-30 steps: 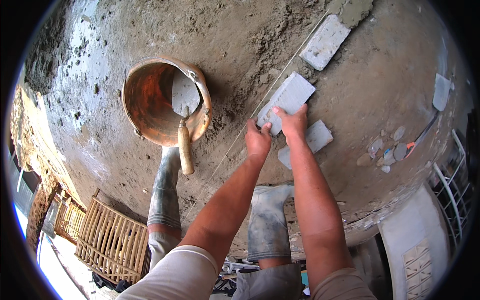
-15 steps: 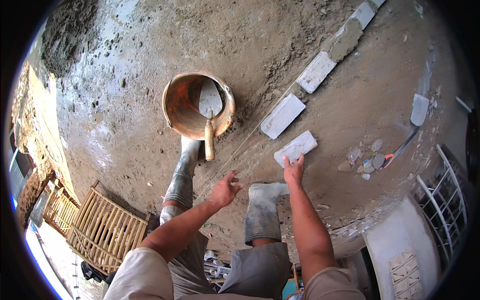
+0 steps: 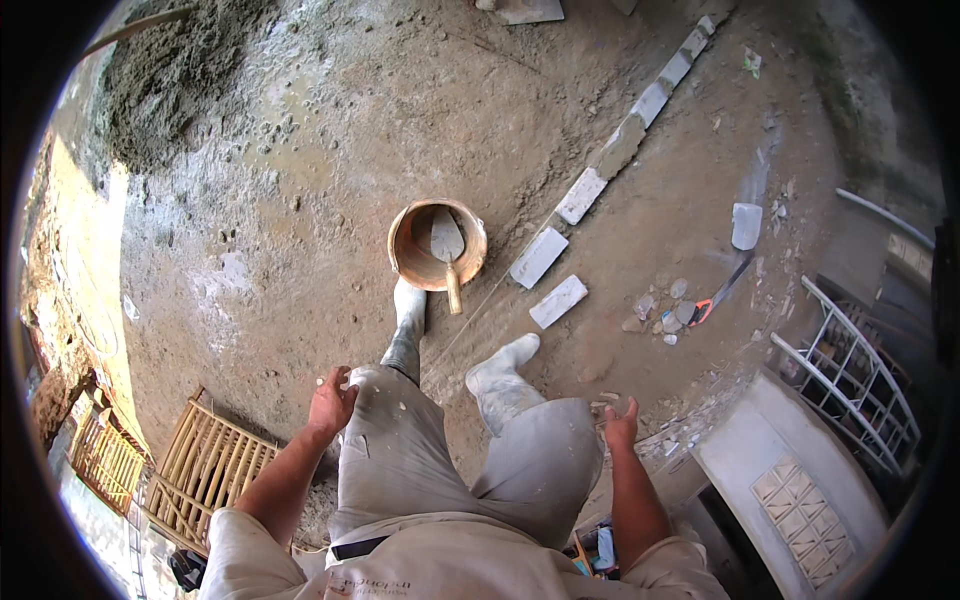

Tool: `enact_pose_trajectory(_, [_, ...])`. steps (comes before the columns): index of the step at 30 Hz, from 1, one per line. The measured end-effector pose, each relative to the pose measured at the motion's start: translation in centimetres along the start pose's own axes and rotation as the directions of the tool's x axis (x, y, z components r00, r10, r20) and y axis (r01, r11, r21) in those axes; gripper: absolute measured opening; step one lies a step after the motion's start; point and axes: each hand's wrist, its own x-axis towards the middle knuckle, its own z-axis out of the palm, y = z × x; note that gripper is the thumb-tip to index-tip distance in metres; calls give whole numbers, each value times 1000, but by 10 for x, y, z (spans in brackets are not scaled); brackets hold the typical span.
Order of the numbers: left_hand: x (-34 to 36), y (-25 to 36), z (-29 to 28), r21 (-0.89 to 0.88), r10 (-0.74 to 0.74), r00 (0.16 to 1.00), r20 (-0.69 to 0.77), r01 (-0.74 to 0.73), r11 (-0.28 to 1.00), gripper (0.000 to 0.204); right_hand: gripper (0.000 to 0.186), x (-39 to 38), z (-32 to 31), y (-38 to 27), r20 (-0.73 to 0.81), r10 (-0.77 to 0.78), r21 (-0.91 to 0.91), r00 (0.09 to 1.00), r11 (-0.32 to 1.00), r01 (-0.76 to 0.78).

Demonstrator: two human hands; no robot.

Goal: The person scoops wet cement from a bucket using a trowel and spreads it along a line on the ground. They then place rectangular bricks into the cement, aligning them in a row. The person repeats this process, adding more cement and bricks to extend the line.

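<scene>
My left hand [image 3: 331,400] rests by my left knee, fingers loosely bent and apart, holding nothing. My right hand [image 3: 621,418] hangs open and empty beside my right thigh. Just beyond my left boot [image 3: 408,315] stands an orange bucket [image 3: 403,240], holding a trowel [image 3: 446,232] whose wooden handle crosses the rim. To its right, a pale block [image 3: 539,257] lies along a taut string, with another loose block [image 3: 559,300] near my right boot [image 3: 500,362]. A row of blocks with mortar [image 3: 620,150] continues to the upper right.
A wet mortar heap [image 3: 180,85] lies at the upper left, bamboo racks [image 3: 205,465] at the lower left. At the right are a metal ladder-like frame [image 3: 850,380], a pale concrete structure [image 3: 740,450], an orange-handled saw [image 3: 704,309] among stones, and a separate block [image 3: 746,226].
Both hands have left the blocks and pulled back beside my legs. The view has risen and widened, showing more of my body and the block row, as if I straightened up.
</scene>
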Motion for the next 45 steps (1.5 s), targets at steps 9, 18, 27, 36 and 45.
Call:
enact_pose_trajectory(9, [0, -47, 17, -188, -122, 992, -15, 117, 975, 45, 76, -12, -27, -79, -63, -200, -98, 978, 976, 194])
enact_pose_trajectory(18, [-57, -99, 48, -169, -242, 965, -103, 223, 960, 43, 73, 31, -35, -175, -6, -238, -86, 971, 968, 236])
enact_pose_trajectory(27, [-78, -46, 81, -88, -319, 944, -85, 312, 946, 44, 73, 93, -47, -147, -21, -199, -94, 980, 976, 196])
enact_pose_trajectory(36, [-46, 8, 76, 27, -263, 961, -79, 266, 964, 43, 71, 117, -82, -104, -46, -94, -76, 995, 993, 90])
enact_pose_trajectory(45, [-15, 38, -26, 188, -13, 987, -161, 44, 981, 44, 72, 31, -122, -93, -82, -17, 122, 996, 992, 27])
